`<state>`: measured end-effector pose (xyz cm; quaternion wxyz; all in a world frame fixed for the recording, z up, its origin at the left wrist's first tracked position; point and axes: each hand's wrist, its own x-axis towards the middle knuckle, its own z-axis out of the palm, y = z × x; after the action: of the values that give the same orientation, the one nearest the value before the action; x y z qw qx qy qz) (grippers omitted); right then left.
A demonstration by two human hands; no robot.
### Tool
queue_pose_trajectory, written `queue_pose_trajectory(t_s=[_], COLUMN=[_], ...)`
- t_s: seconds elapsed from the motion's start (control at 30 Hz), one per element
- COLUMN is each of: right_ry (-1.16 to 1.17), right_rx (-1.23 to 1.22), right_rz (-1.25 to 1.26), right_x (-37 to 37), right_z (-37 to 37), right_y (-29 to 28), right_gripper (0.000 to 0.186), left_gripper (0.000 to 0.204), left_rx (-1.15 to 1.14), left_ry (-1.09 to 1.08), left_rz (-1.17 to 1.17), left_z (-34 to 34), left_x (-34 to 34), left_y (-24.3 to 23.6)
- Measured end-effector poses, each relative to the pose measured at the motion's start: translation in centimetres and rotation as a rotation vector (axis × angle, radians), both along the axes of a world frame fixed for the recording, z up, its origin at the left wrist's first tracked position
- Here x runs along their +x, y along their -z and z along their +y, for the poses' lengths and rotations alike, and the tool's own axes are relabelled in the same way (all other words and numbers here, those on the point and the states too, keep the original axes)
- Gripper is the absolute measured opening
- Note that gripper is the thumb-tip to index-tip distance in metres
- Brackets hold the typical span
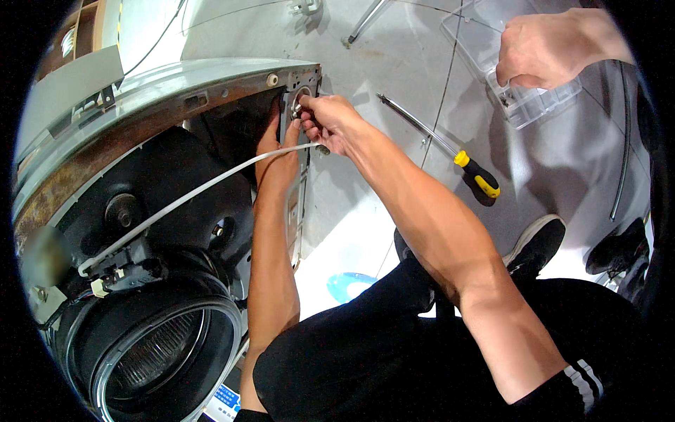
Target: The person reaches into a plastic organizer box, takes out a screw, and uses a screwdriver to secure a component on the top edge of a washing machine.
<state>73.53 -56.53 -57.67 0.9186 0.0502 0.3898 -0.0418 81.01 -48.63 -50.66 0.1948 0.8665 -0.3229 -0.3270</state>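
Observation:
An opened front-load washing machine point(256, 76) fills the left side, its black tub and round door gasket point(235, 337) exposed. At its far right corner, my left hand point(278, 158) is closed round the edge of the metal frame, thumb in front and fingers inside. My right hand point(330, 121) pinches a small metallic part at the same corner post; the fingers hide most of it. A thin white hose point(204, 190) runs from the tub to just under my right hand, where its dark end shows. Whether that hand also touches the hose is unclear.
A yellow-and-black screwdriver point(460, 158) lies on the tiled floor to my right. Beyond it, another person's hand point(538, 53) reaches over a clear compartment box point(524, 116). A metal rod point(365, 22), a dark tube point(621, 155) and a shoe point(538, 243) are also around.

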Motion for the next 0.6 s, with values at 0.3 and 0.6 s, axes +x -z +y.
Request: queue_pose_trajectory(t_s=[0.3, 0.6], right_ry=[-0.019, 0.022], right_rx=[-0.008, -0.036], right_rz=[0.020, 0.003], right_x=[0.0, 0.1], right_z=[0.1, 0.4], right_y=[-0.3, 0.0], right_gripper=[0.020, 0.021], left_gripper=[0.046, 0.044], left_rx=[0.046, 0.027], left_ry=[0.035, -0.059], left_rz=[-0.100, -0.005], left_z=[0.7, 0.1], left_x=[0.5, -0.6], left_y=[0.6, -0.4])
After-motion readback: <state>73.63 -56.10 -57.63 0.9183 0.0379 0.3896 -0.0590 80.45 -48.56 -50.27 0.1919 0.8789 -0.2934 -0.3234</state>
